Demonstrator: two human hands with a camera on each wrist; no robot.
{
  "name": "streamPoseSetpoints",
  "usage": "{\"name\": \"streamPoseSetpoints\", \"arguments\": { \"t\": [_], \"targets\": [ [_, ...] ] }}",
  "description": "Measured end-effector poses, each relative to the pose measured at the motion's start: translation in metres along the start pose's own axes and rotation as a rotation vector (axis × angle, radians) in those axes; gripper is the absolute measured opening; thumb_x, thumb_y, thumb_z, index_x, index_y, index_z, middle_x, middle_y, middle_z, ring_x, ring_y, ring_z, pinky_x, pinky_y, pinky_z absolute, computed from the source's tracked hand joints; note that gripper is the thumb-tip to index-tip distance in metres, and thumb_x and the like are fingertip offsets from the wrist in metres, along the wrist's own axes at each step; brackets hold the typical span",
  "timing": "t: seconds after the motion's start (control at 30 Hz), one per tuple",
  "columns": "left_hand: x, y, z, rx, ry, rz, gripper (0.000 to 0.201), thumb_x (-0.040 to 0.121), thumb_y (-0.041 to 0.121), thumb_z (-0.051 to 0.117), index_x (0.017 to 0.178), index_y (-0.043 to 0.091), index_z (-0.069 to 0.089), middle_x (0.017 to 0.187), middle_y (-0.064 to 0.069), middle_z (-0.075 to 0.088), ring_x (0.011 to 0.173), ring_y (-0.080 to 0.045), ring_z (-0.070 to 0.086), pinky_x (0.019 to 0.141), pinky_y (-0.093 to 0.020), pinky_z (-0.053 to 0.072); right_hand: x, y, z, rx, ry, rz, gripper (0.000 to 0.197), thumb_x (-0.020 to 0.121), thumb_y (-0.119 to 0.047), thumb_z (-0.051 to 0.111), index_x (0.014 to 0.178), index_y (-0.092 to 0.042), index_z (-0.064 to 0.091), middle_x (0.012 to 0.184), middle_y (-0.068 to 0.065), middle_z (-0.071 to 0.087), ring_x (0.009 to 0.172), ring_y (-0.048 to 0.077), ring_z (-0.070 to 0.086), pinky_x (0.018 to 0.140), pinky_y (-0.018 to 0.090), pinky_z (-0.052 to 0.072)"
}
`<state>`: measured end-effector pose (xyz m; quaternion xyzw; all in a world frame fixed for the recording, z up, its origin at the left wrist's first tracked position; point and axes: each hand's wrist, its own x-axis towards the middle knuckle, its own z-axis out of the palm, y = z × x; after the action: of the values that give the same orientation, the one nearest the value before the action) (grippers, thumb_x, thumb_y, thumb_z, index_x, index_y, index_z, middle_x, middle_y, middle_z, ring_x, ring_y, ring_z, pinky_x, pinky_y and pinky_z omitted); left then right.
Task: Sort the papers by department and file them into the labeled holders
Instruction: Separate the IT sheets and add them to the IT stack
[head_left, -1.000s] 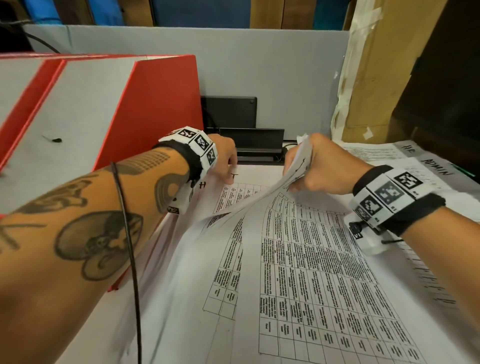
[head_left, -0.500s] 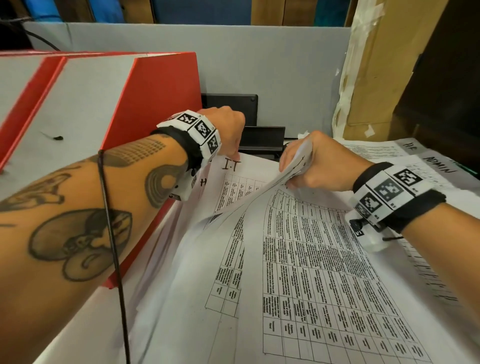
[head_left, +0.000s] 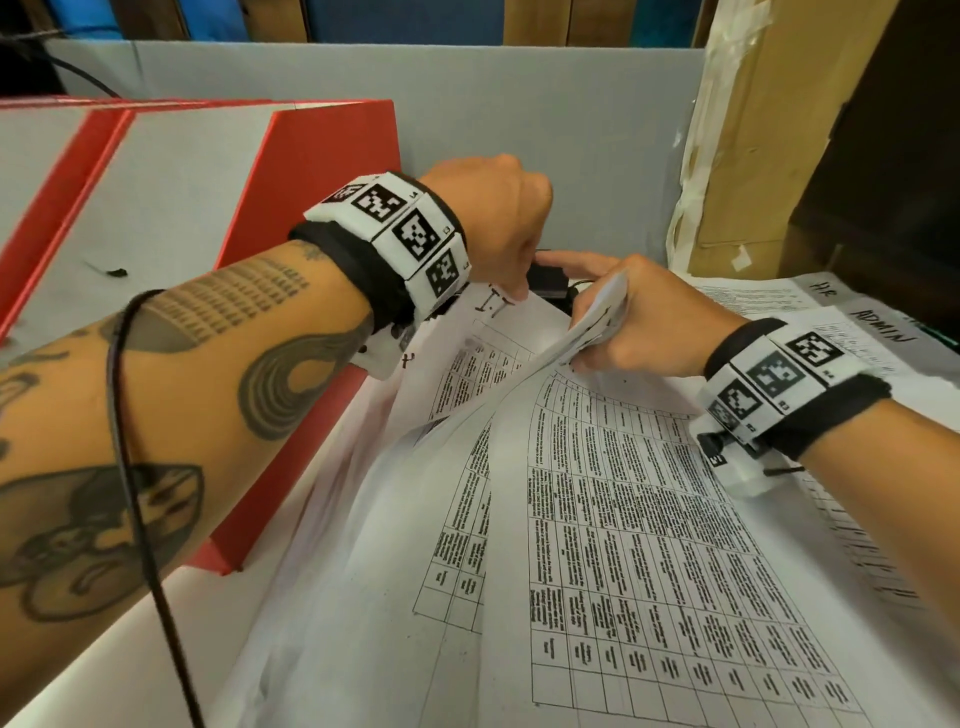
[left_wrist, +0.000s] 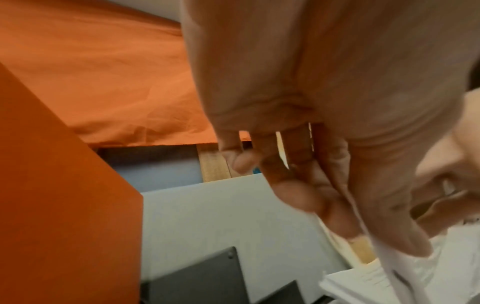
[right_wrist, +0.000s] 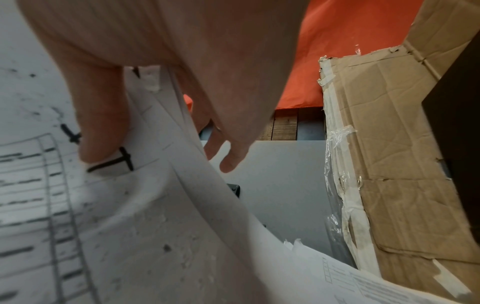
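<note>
1. My left hand (head_left: 493, 218) pinches the top edge of one sheet (head_left: 483, 364) marked "I.T" by hand, thumb against curled fingers; the left wrist view shows that thin white edge trapped between them.
2. My right hand (head_left: 649, 322) grips the far corner of a small bundle of papers (head_left: 592, 317), thumb on the printed face and fingers curled behind, just right of the left pinch.
3. The lifted sheets rise from a stack of papers (head_left: 649, 545) lying under both grips and spreading toward me.
4. Risk, as I judge it: both hands tug at neighbouring edges, so one thin sheet could tear or crease if they part too fast.
5. A second sheet may cling to the pinched one and get filed under the wrong department.
6. The red holder (head_left: 291, 218) stands just left of my left grip; a limp sheet could buckle on its rim rather than slide in.
7. Materials: the paper is thin, floppy and matt, printed with dense table grids, and bows wherever it is lifted.
8. The holder looks like stiff board, with red edges, pale flat faces and sharp corners.
9. Right of my right grip lie sheets labelled "ADMIN" (head_left: 878, 325), beside taped cardboard (right_wrist: 389, 144).
</note>
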<state>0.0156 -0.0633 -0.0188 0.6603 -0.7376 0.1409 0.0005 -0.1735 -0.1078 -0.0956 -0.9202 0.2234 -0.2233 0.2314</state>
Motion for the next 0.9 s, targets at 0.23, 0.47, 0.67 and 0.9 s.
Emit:
{"name": "streamPoseSetpoints", "arguments": {
  "t": [0.23, 0.47, 0.67, 0.9],
  "targets": [
    [0.002, 0.001, -0.002, -0.105, -0.118, 0.119, 0.029, 0.098, 0.039, 0.066, 0.078, 0.018, 0.068, 0.073, 0.0, 0.065, 0.063, -0.014, 0.056, 0.055, -0.027, 0.04, 0.001, -0.001, -0.001, 0.037, 0.069, 0.035, 0.035, 0.062, -0.018, 0.088, 0.065, -0.049, 0.072, 0.084, -0.01, 0.078, 0.09, 0.018, 0.074, 0.081, 0.045, 0.059],
    [0.018, -0.028, -0.008, -0.391, -0.315, 0.032, 0.05, 0.107, 0.051, 0.039, 0.102, 0.016, 0.074, 0.084, 0.0, 0.08, 0.08, -0.016, 0.076, 0.085, -0.036, 0.058, -0.002, -0.002, -0.009, 0.052, 0.061, 0.033, 0.045, 0.061, 0.007, 0.091, 0.083, -0.021, 0.063, 0.067, -0.02, 0.065, 0.063, -0.001, 0.06, 0.06, 0.017, 0.045],
    [0.042, -0.039, 0.046, 0.221, -0.577, 0.035, 0.062, 0.088, 0.065, 0.065, 0.123, 0.015, 0.072, 0.121, -0.004, 0.073, 0.094, -0.018, 0.063, 0.091, -0.032, 0.05, -0.001, 0.001, -0.004, 0.009, -0.033, 0.034, 0.034, 0.069, -0.001, 0.089, 0.072, -0.032, 0.075, 0.072, -0.011, 0.073, 0.069, 0.006, 0.069, 0.065, 0.034, 0.057],
    [0.042, -0.038, 0.063, 0.124, -0.517, 0.072, 0.052, 0.083, 0.052, 0.079, 0.12, 0.017, 0.071, 0.109, 0.0, 0.073, 0.093, -0.015, 0.067, 0.076, -0.027, 0.054, 0.004, 0.008, 0.003, -0.013, -0.059, 0.072, 0.026, 0.07, -0.007, 0.089, 0.075, -0.03, 0.077, 0.078, -0.007, 0.075, 0.076, 0.014, 0.072, 0.072, 0.05, 0.061]
  ]
}}
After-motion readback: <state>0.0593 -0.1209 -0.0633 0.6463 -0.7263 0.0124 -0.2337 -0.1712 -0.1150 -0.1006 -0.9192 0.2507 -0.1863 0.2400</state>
